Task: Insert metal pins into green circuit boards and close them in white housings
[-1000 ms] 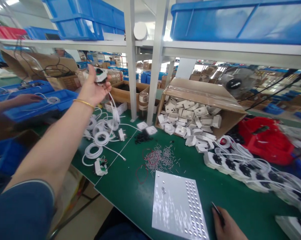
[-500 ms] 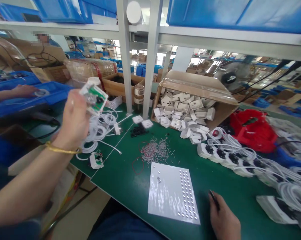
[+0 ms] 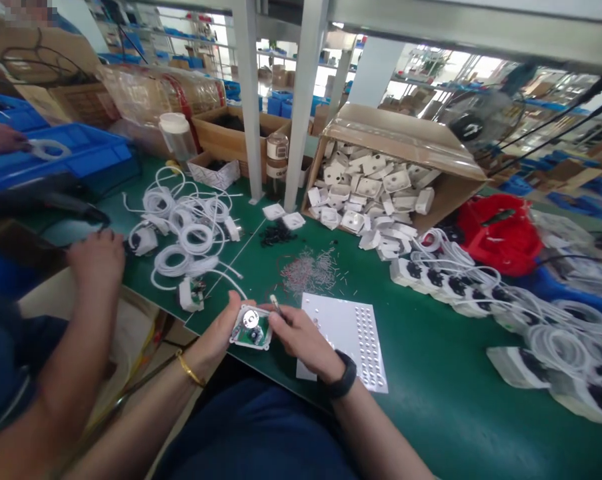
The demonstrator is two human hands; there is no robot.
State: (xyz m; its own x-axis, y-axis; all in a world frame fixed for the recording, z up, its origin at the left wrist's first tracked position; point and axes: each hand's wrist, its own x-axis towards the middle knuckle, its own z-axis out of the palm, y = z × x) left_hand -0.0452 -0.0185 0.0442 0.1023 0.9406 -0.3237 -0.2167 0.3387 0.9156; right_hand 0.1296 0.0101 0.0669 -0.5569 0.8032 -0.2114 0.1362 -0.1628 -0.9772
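My left hand (image 3: pixel 218 340) is closed on the edge of an open white plastic housing (image 3: pixel 255 341) low over the table's front edge. A green circuit board and a round silvery part show inside it. My right hand (image 3: pixel 301 337) has its fingers round a slim pen-like tool (image 3: pixel 275 303), whose pale end points up. Those fingers meet the housing's right side. Beneath my right forearm lies a white sheet (image 3: pixel 331 313) with rows of small shiny discs. Loose small metal pins (image 3: pixel 313 270) are heaped behind it.
White coiled cables (image 3: pixel 181 233) and another open housing (image 3: pixel 191 295) lie at left. A co-worker's hand (image 3: pixel 98 257) rests nearby. A cardboard box (image 3: pixel 455 193) spills white shells. Cabled housings (image 3: pixel 455 287) line the right side, with a red bin (image 3: pixel 501 233) behind. Metal posts (image 3: pixel 251 100) rise at the back.
My left hand has brought the housing down and right, from above the cables to my front. My right hand has moved left with the tool to meet it. The view has tipped downward.
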